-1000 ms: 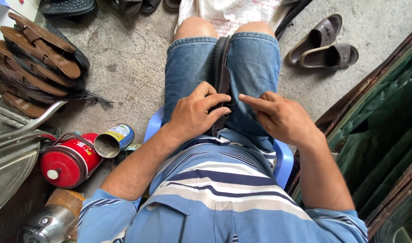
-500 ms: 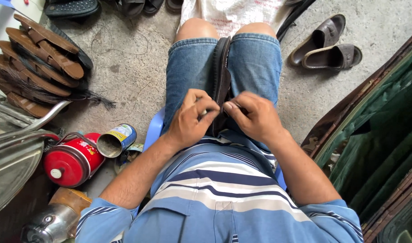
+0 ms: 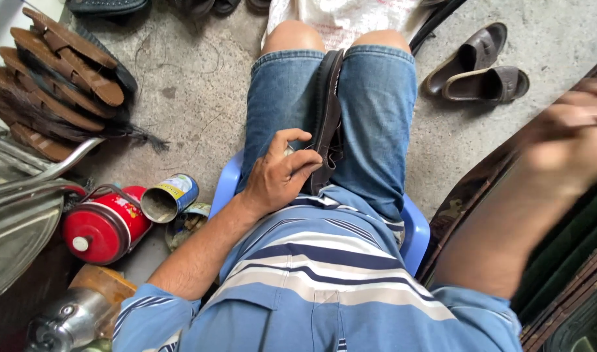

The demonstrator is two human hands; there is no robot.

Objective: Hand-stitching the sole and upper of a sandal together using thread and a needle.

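Observation:
A dark sandal [image 3: 328, 98] stands on edge, wedged between my thighs in denim shorts. My left hand [image 3: 279, 175] grips its near end, thumb and fingers pressed against the strap and sole. My right hand [image 3: 572, 133] is raised far out to the right, away from the sandal. It is motion-blurred, so its fingers and anything in them are unclear. I sit on a blue plastic stool [image 3: 417, 229].
Brown sandal soles [image 3: 57, 85] are stacked at the left. A red canister [image 3: 103, 225] and an open tin can [image 3: 169, 197] lie by my left elbow, with a metal tool [image 3: 67, 319] below them. A pair of brown slip-ons [image 3: 477, 68] lies at the upper right on concrete.
Both hands were together on the sandal's near end. My right hand has since swung out and up to the right, while my left hand stays on the sandal.

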